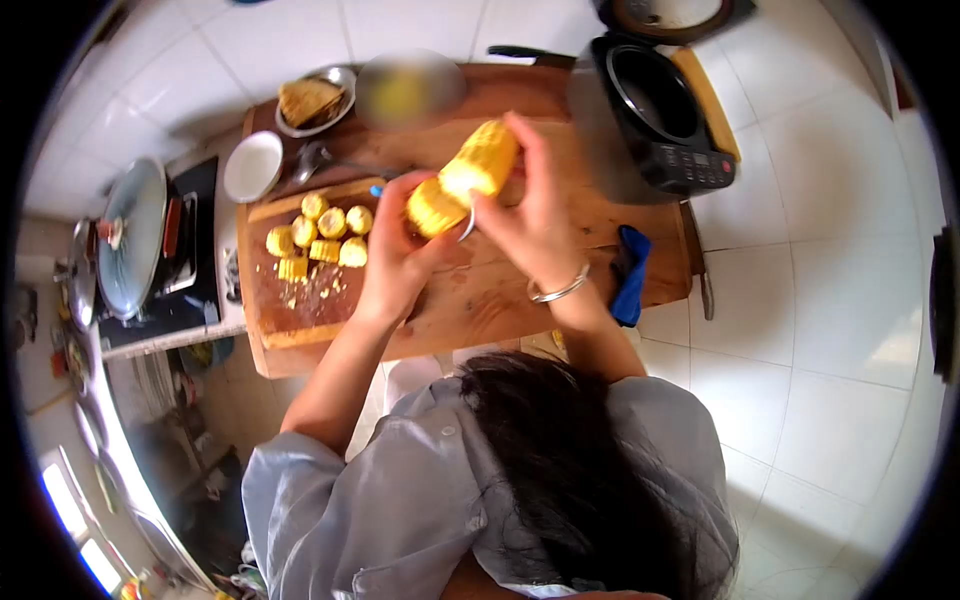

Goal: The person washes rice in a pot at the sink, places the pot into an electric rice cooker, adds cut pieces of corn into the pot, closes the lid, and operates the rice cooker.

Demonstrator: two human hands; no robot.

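Above the wooden table, my left hand is closed around a short corn piece. My right hand grips a longer corn piece. The two pieces meet at an angle, and I cannot tell whether they are still joined. A thin silvery curve shows beneath them, too covered to name. Below and left of my left hand is a cutting board, with several cut corn rounds and loose kernels on it.
The wooden table carries a white bowl, a metal dish of flatbread, a blurred bowl, a ladle and a blue-and-black cloth-like item. An open rice cooker stands right. A lidded pan sits left.
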